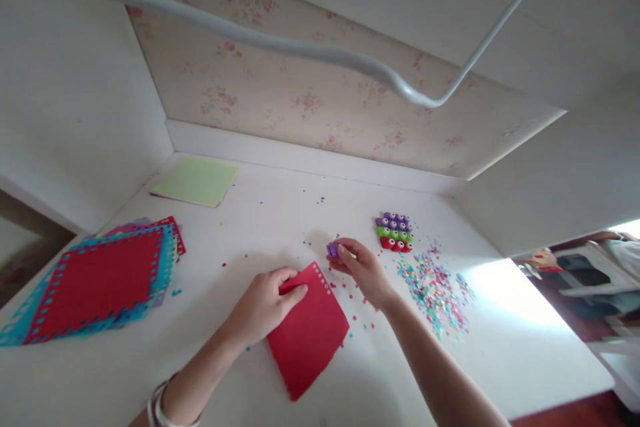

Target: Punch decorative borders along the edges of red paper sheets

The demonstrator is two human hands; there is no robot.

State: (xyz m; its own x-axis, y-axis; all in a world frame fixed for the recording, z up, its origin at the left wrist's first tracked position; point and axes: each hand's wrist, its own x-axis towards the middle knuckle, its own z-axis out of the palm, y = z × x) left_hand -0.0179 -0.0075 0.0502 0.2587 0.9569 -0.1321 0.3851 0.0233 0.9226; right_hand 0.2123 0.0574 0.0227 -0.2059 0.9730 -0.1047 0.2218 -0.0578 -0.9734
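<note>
My left hand (267, 300) grips a red sheet of paper (313, 340) by its upper left edge, thumb on top and fingers beneath. A row of small punched holes runs along the sheet's upper right edge. Just beyond the sheet's top corner, my right hand (360, 267) is closed around a small purple craft punch (333, 251), held apart from the paper. Part of the punch is hidden by the fingers. Several more punches (395, 232) in purple, green and red stand in rows to the right of that hand.
A pile of coloured paper scraps (435, 287) lies at the right. Red and blue sheets with punched edges (105, 273) are stacked at the left, near pale green sheets (197, 180) at the back. Side panels border the white desk (280, 220); a grey cable (280, 43) crosses above.
</note>
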